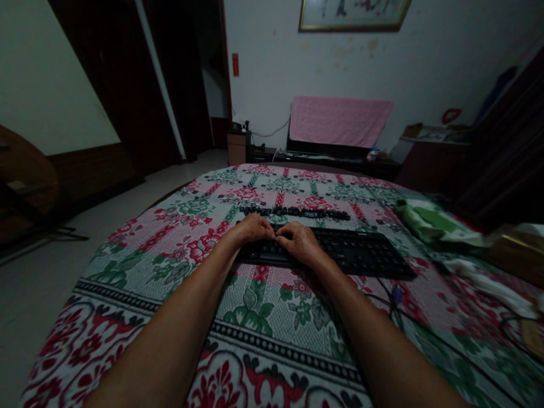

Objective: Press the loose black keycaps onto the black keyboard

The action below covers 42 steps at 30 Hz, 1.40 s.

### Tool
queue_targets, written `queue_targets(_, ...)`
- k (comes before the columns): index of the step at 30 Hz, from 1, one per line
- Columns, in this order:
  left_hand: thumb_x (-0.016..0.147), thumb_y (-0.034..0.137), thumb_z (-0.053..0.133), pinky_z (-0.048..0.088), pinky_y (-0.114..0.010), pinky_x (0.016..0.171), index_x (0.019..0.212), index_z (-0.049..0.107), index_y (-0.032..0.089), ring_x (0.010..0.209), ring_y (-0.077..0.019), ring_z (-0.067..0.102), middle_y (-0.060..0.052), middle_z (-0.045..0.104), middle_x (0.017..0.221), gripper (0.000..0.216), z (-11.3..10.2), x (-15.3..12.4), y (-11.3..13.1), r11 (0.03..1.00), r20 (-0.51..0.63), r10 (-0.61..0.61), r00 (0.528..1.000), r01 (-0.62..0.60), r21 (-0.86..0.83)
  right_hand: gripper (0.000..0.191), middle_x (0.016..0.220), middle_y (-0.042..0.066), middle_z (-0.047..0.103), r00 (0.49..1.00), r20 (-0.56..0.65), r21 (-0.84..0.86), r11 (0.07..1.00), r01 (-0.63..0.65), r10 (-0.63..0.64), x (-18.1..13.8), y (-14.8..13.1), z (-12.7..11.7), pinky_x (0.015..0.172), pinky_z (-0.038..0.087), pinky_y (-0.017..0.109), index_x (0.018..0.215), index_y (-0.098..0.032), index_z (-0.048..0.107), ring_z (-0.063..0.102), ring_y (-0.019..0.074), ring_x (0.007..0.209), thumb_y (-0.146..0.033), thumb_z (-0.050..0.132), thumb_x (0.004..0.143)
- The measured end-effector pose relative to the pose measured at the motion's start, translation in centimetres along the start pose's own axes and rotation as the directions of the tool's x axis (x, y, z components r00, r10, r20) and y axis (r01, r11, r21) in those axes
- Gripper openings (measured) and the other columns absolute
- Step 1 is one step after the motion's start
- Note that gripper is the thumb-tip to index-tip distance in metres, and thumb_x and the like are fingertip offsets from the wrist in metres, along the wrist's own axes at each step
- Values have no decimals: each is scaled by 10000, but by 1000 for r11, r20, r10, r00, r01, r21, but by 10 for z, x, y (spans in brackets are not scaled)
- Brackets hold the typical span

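A black computer keyboard [361, 252] lies flat on the patterned tablecloth, its cable running off at the front right. Over the left part of its keys, my left hand [255, 228] is closed with the fingertips pinched. Close beside it, my right hand [298, 241] is also closed, thumb and fingers together above the keys. Whatever the fingertips hold is too small and dark to make out. Just behind the keyboard, a row of small black pieces that look like loose keycaps [314, 213] stretches across the cloth. My hands cover some of the keys.
On the right of the table [255, 317] lie a green and white packet [431, 221], crumpled white tissue [488, 283] and a brownish box [521, 249]. The black cable [446, 337] crosses the cloth at front right. A pink towel [340, 120] covers something by the wall.
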<state>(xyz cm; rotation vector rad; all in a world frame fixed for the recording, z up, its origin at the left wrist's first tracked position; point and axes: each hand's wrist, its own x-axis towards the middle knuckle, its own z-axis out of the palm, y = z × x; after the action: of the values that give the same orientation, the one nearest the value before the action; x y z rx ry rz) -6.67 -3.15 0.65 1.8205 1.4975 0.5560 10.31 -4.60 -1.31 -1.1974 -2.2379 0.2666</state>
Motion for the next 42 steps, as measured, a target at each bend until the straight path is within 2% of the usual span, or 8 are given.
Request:
queue_targets(9, 581, 261, 629, 366, -192, 508, 777, 706, 149, 551, -91, 481, 24, 599, 589, 238, 0, 0, 0, 995, -25, 10, 1000, -8, 96, 150, 839, 48, 658, 999, 8, -7, 999, -52, 52, 1, -1, 3, 697, 423, 259, 787, -192, 691, 581, 161, 779, -251, 567, 728)
queue_targets(13, 594, 267, 618, 356, -186, 490, 745, 704, 148, 555, -97, 490, 20, 597, 583, 211, 1, -3, 2, 989, -46, 35, 998, -29, 142, 132, 817, 33, 661, 997, 16, 4, 997, -72, 72, 2, -3, 2, 672, 423, 250, 771, -202, 687, 583, 155, 756, -238, 573, 716)
queue_targets(29, 599, 245, 608, 366, -183, 497, 749, 713, 140, 550, -97, 490, 21, 602, 571, 211, 3, -3, 4, 990, -46, 14, 999, -8, 141, 159, 800, 28, 666, 995, 57, 16, 997, -82, 81, 5, -1, 1, 675, 432, 243, 774, -212, 713, 589, 153, 754, -209, 562, 720)
queue_targets(32, 610, 261, 594, 359, -187, 498, 754, 711, 133, 548, -98, 484, 20, 596, 568, 225, 0, -3, 1, 992, -13, 47, 999, -46, 113, 179, 812, 33, 668, 996, 60, 40, 997, -63, 61, 5, -1, 0, 694, 437, 247, 789, -207, 714, 590, 155, 771, -191, 546, 730)
queue_targets(36, 618, 277, 583, 357, -187, 506, 793, 704, 128, 535, -89, 468, 26, 590, 572, 259, -5, -2, -6, 992, 96, 114, 989, -119, 43, 184, 819, 37, 672, 998, 45, 28, 999, -34, 32, 4, -1, -1, 717, 440, 256, 806, -205, 711, 587, 159, 787, -201, 540, 738)
queue_targets(39, 611, 262, 587, 373, -187, 521, 819, 697, 129, 542, -87, 477, 27, 599, 594, 271, -7, -4, -6, 995, 124, 100, 987, -103, 18, 196, 841, 37, 671, 999, 50, 21, 1000, -6, 5, 3, -1, -2, 738, 438, 257, 829, -206, 707, 585, 159, 804, -184, 537, 735)
queue_targets(42, 609, 238, 586, 370, -185, 510, 814, 692, 127, 539, -86, 478, 26, 600, 595, 256, -6, -6, -2, 998, 99, 62, 993, -64, 20, 198, 850, 38, 668, 999, 44, 12, 1000, -25, 24, 3, -1, -1, 744, 438, 259, 831, -206, 707, 585, 162, 809, -178, 538, 731)
